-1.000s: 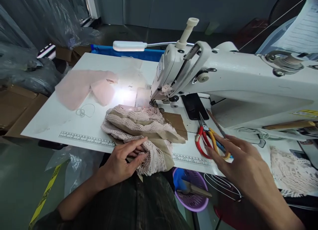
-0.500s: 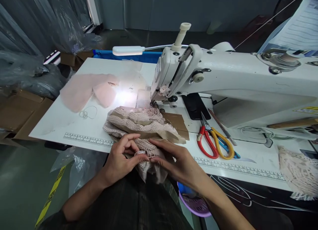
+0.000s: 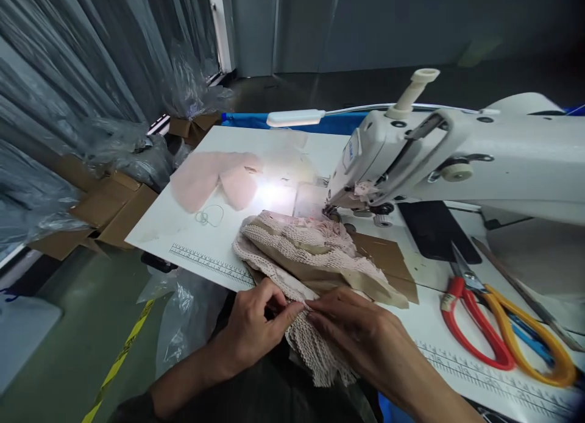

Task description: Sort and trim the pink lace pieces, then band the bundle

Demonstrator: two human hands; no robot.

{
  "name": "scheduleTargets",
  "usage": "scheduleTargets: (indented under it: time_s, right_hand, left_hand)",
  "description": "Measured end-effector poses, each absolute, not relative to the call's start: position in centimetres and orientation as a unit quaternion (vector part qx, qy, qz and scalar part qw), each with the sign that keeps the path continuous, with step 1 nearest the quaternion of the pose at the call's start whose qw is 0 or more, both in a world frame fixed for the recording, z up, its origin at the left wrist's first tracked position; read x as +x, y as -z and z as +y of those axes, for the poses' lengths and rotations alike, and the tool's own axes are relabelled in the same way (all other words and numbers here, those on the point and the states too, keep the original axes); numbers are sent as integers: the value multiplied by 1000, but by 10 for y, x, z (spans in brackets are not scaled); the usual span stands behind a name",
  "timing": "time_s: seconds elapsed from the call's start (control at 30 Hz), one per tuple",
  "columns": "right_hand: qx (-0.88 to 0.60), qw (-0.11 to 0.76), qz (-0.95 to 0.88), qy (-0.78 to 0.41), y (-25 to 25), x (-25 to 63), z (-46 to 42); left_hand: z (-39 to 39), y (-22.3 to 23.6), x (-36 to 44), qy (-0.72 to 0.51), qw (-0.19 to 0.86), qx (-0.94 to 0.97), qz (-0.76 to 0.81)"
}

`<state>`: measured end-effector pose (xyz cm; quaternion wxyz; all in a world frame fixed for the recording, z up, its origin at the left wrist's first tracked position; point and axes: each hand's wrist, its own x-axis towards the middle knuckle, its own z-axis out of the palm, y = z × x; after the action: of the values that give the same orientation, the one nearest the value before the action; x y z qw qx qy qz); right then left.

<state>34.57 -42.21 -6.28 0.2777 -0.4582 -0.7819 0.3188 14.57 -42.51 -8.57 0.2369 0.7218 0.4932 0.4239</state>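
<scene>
A pale pink knitted fabric (image 3: 315,350) with beige lining lies bunched at the table's front edge, part of it hanging over. My left hand (image 3: 260,319) pinches its edge between thumb and forefinger. Close beside it, my right hand (image 3: 361,325) grips the same edge, thumb and fingers pressed together. The two sets of fingertips nearly meet. Behind them, more folds of the fabric reach up to the needle area of the white sewing machine (image 3: 388,149). What lies right under my fingertips is hidden.
Red and yellow-handled scissors (image 3: 478,325) lie to the right, beside a black phone-like slab (image 3: 436,231). Brown cardboard (image 3: 388,258) sits under the fabric. Sheer pink pieces (image 3: 196,179) and a loose thread loop (image 3: 210,216) lie at the left. Cardboard boxes (image 3: 123,203) stand on the floor.
The view has swung left, so everything sits further right. My hands have shifted their pinch along the fabric edge, and more of the knit hangs down below them.
</scene>
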Motion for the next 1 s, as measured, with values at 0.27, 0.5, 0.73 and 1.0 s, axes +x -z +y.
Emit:
scheduleTargets:
  time_s: [0.27, 0.5, 0.73, 1.0]
  right_hand:
    - [-443, 305, -784, -310, 44, 336, -420]
    - [-415, 409, -757, -298, 44, 302, -414]
    - [-438, 386, -764, -275, 57, 292, -405]
    - [-441, 410, -768, -219, 66, 291, -402]
  left_hand:
    - [-421, 75, 115, -399, 224, 729, 510]
    - [-414, 75, 118, -382, 97, 751, 530]
    - [-414, 73, 124, -312, -97, 782, 531]
    - [-420, 86, 135, -355, -12, 739, 572]
